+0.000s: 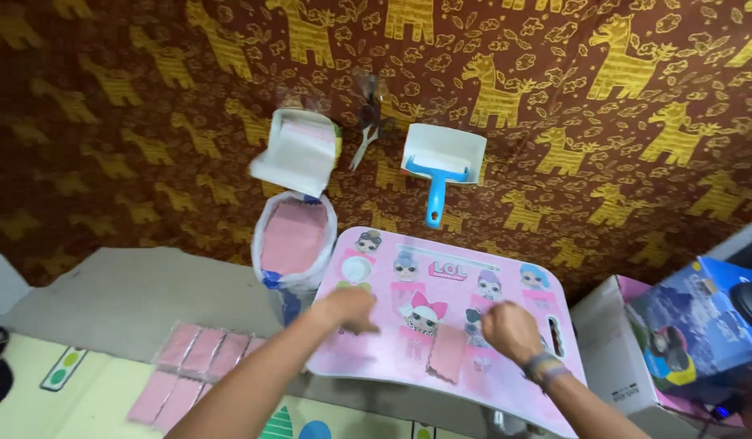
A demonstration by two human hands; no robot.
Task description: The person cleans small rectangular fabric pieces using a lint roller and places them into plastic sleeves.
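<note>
We noted a thin pink rectangular sheet (447,353) lying flat on the pink lap table (506,280), near its front edge. Our right hand (510,328) rested just beside the sheet's right side, fingers curled, holding nothing we could see. Our left hand (349,309) pressed palm-down on the table left of the sheet, its grip hidden (we could not tell). The sheet's long axis ran from the front edge toward the far edge, tilted slightly. We judged it light, limp and easily creased, best lifted by a corner or a long edge. More pink sheets (193,358) lay left of the table.
</note>
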